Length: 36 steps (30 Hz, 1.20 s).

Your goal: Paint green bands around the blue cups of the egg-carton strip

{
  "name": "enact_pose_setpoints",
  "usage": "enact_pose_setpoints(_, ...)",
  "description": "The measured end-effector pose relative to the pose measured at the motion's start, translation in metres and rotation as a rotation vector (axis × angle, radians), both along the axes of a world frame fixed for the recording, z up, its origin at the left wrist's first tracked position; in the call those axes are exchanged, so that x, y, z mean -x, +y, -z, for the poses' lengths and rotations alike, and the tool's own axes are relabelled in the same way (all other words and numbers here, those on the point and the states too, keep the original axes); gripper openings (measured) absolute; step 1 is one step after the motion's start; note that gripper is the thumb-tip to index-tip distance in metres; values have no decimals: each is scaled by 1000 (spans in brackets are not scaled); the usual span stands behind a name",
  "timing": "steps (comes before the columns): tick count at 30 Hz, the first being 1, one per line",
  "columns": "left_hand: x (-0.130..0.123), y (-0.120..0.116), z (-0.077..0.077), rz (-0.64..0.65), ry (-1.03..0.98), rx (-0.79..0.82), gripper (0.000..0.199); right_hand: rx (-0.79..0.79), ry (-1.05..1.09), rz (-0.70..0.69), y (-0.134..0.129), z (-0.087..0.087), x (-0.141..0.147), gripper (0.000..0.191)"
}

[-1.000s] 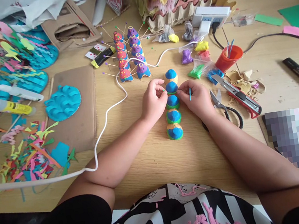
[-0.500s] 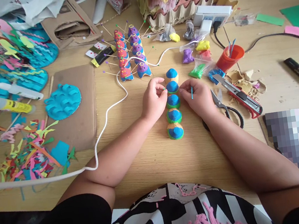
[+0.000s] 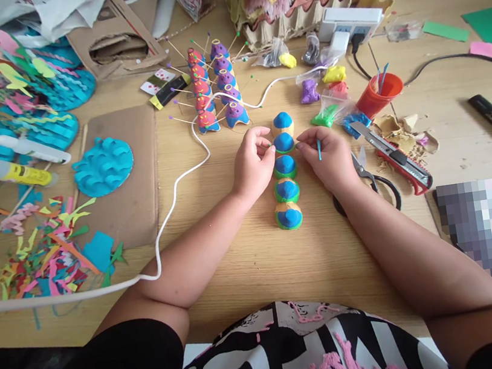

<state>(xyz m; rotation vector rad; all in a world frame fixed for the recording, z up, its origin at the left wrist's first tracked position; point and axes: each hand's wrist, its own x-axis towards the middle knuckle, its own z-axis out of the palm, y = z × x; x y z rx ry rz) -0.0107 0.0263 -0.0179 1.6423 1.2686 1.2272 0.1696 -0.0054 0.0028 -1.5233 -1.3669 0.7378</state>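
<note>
An egg-carton strip point(image 3: 287, 189) of several bumps, coated with blue and green modelling clay, lies lengthwise in front of me. My left hand point(image 3: 253, 164) is closed at the left edge of its second bump from the far end, thumb and forefinger together there, with a speck of green at the tips. On the other side, my right hand point(image 3: 328, 156) is closed in a pinch, fingertips close to the same bump. A thin blue stick point(image 3: 318, 150) stands out from its fingers. What lies between the right fingertips is too small to make out.
Scissors point(image 3: 370, 176) and a red utility knife point(image 3: 400, 159) lie right of my right hand, near a red cup point(image 3: 380, 95). Bags of coloured clay point(image 3: 325, 116) sit beyond. Finished red and purple strips point(image 3: 228, 92) stand behind a white cable point(image 3: 176, 188). Paper scraps point(image 3: 55, 260) lie left.
My right hand has shifted very slightly, and the blue stick in it has turned to stand more upright. The left hand and the strip stay in place.
</note>
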Motion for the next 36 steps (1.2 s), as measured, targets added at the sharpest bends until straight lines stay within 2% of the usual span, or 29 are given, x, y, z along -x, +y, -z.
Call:
enact_pose_setpoints(11, 2, 1, 1, -7, 1, -26, 32, -16, 25, -3, 2, 6, -2, 12)
enact_pose_setpoints(36, 2, 4, 6, -9, 47, -53, 36, -14, -23, 29, 4, 5, 1, 7)
